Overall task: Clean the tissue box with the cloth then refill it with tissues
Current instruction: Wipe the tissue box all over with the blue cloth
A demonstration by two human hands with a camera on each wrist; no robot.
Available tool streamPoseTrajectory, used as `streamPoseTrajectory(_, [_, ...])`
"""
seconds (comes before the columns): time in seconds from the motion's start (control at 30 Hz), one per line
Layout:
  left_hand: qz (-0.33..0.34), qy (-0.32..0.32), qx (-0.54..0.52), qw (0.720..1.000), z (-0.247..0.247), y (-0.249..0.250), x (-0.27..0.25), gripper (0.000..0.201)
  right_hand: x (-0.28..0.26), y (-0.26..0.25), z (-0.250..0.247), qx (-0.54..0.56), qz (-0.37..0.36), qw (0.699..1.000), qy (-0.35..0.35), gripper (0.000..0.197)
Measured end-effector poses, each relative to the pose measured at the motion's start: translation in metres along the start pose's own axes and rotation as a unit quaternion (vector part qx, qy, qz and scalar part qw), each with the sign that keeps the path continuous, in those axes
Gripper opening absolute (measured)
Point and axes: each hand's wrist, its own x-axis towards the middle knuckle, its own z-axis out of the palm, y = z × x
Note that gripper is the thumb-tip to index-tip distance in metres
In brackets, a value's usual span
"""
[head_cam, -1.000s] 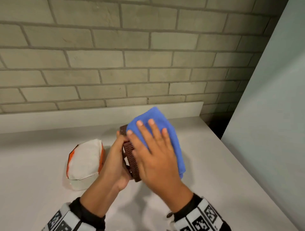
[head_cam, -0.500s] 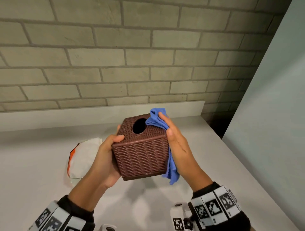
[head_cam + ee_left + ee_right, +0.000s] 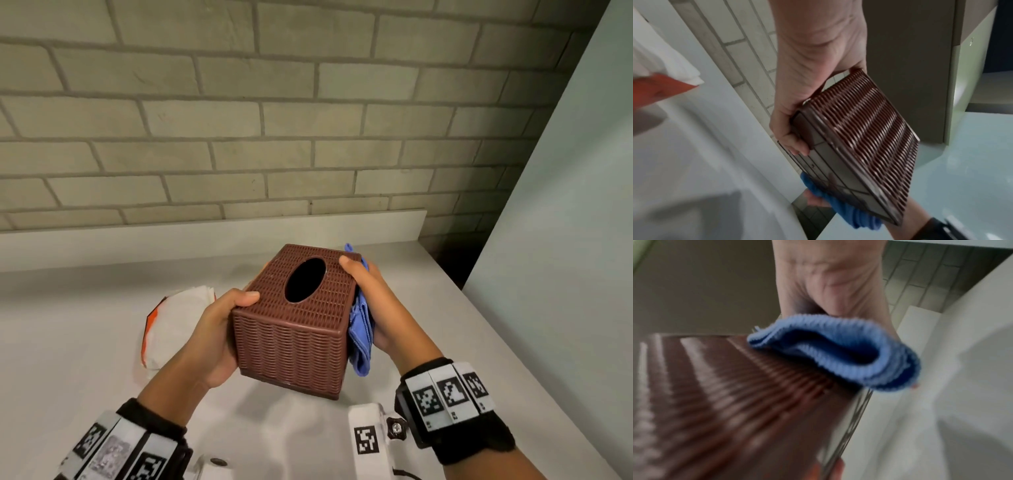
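Tissue box (image 3: 294, 329): brown, held above table (image 3: 462, 346). Left hand (image 3: 212, 329) grips its 9 o'clock side; right hand (image 3: 373, 308) grips blue cloth (image 3: 359, 335) against its 3 o'clock side. Tissue pack (image 3: 171, 325): at 9 o'clock, partly hidden by left hand.

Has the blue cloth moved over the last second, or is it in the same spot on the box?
Yes. The blue cloth has slid off the face toward the camera and now sits on the right side of the tissue box, farther from the tissue pack.

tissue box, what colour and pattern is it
The tissue box is dark brown with a woven, wicker-like pattern; the head view shows it best.
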Motion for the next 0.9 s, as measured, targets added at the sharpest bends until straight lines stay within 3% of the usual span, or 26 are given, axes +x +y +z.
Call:
streamPoseTrajectory(0.1, [0.021, 0.057, 0.053, 0.997, 0.005, 0.003, 0.003, 0.040, 0.004, 0.008, 0.002, 0.054, 0.021, 0.998, 0.038, 0.051])
streamPoseTrajectory(0.23, [0.033, 0.152, 0.070, 0.985, 0.012, 0.003, 0.008, 0.050, 0.004, 0.016, 0.007, 0.097, -0.010, 0.989, 0.111, 0.048])
streamPoseTrajectory(0.37, [-0.028, 0.178, 0.035, 0.983, 0.015, -0.008, 0.004, 0.102, -0.002, 0.019, 0.013, 0.098, -0.074, 0.976, 0.178, 0.038])
streamPoseTrajectory(0.47, [-0.068, 0.166, 0.001, 0.984, 0.025, -0.016, 0.003, 0.089, -0.005, 0.023, 0.021, 0.054, -0.120, 0.968, 0.214, 0.024])
streamPoseTrajectory(0.53, [-0.076, 0.159, -0.011, 0.984, 0.030, -0.020, 0.003, 0.082, -0.007, 0.026, 0.026, -0.020, -0.176, 0.953, 0.247, 0.024])
streamPoseTrajectory(0.63, [-0.079, 0.141, -0.027, 0.986, 0.032, -0.021, 0.003, 0.063, -0.011, 0.034, 0.031, -0.171, -0.289, 0.904, 0.264, 0.057])
streamPoseTrajectory(0.77, [-0.092, 0.116, -0.044, 0.988, 0.036, -0.020, 0.008, 0.024, -0.028, 0.054, 0.047, -0.309, -0.391, 0.841, 0.212, 0.056])
streamPoseTrajectory(0.9, [-0.106, 0.105, -0.036, 0.988, 0.033, -0.023, 0.012, 0.036, -0.041, 0.070, 0.051, -0.505, -0.484, 0.705, 0.113, 0.049])
